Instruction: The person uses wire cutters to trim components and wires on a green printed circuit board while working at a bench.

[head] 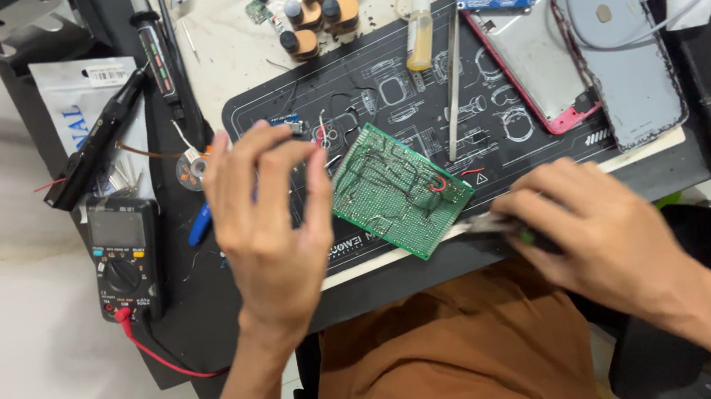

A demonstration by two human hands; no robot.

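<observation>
Green perfboard (398,188), already wired, lies at the black mat's (542,131) front edge, left hand (269,217) pinching something small above it, right hand (592,232) gripping a blurred tool (499,227).

An electronics repair workbench: a multimeter (122,259), a green circuit board (398,188) and opened phone shells (623,66) on a black work mat (525,133).
</observation>
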